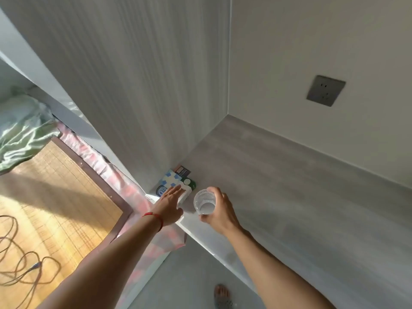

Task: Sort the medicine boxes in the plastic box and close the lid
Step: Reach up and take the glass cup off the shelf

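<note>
**Medicine boxes still in the corner, sorting not yet begun**

The person stands at a grey counter [278,175] and reaches with both arms toward its near left corner. There a small group of medicine boxes [176,182] lies tight against the striped wall panel [133,85]: one box with a blue and white pattern, one green and white box, a darker pack behind them, and something with a blue label that is partly hidden. How many boxes there are exactly cannot be told.

The left hand [170,205], with a red string bracelet [156,218] at the wrist, is spread flat with the fingers extended and loose. It lies over the nearest white box, touching it or just above it, but it does not close on anything. The right hand [219,210] is wrapped around a clear plastic cup [204,201], which is empty or almost empty, and holds it just beside the boxes.

The task seems to be at its very start. No plastic box and no lid are visible in this view, so nothing is sorted and nothing is closed. The cup probably has to be put aside first, then the boxes collected, placed in order and covered.

Apart from this corner, the counter is bare and ends at a pale wall with a dark socket plate [326,90]. To the left, lower, is a bed with a bamboo mat [55,197], a green sheet [22,132] and a dark cable [24,264] in sunlight. Below, a foot in a sandal [221,296] stands on the grey floor.
</note>
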